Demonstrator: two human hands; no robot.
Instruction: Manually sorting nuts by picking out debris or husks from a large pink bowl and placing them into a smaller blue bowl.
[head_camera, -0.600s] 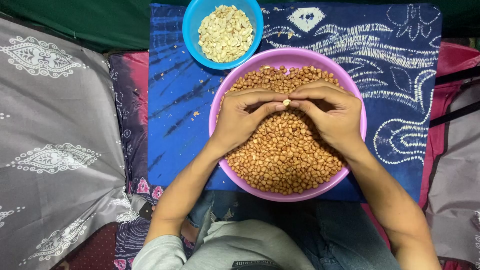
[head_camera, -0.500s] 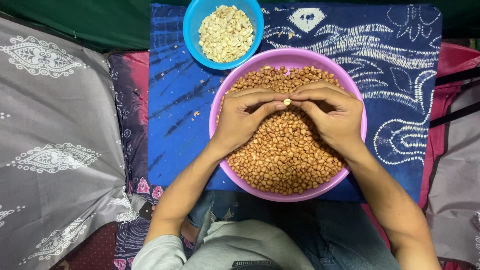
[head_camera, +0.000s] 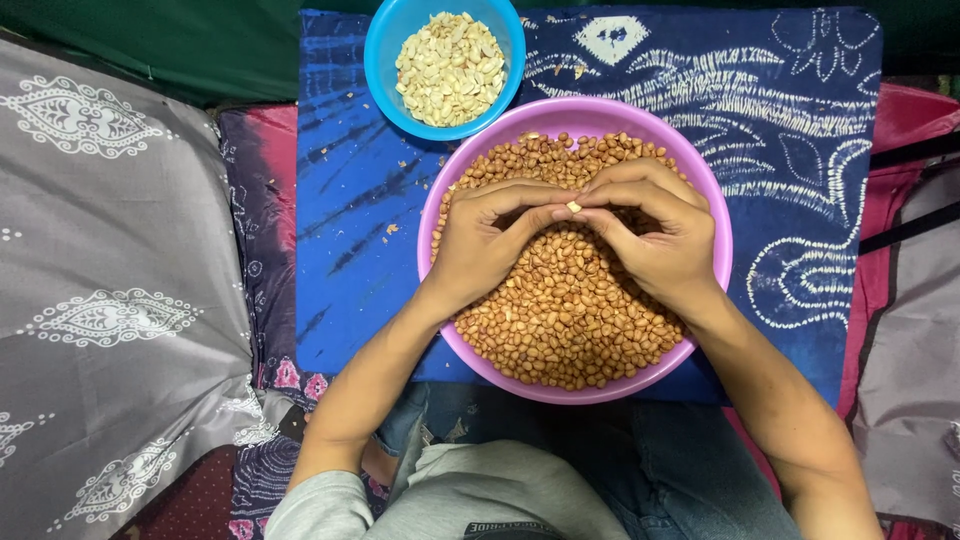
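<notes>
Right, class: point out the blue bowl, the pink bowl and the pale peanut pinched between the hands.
blue bowl (head_camera: 385, 45): head view, bare left wall.
pink bowl (head_camera: 590, 110): head view, far inner wall.
pale peanut (head_camera: 574, 207): head view, its visible middle, between both hands' fingertips.

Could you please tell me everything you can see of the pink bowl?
The pink bowl is round, smooth and looks like plastic. It sits upright on a blue patterned cloth, its far rim close to a smaller blue bowl of pale peanuts. It is heaped nearly to the rim with brown-skinned peanuts. The left hand and right hand rest on the heap, pinching one pale peanut between their fingertips.
</notes>
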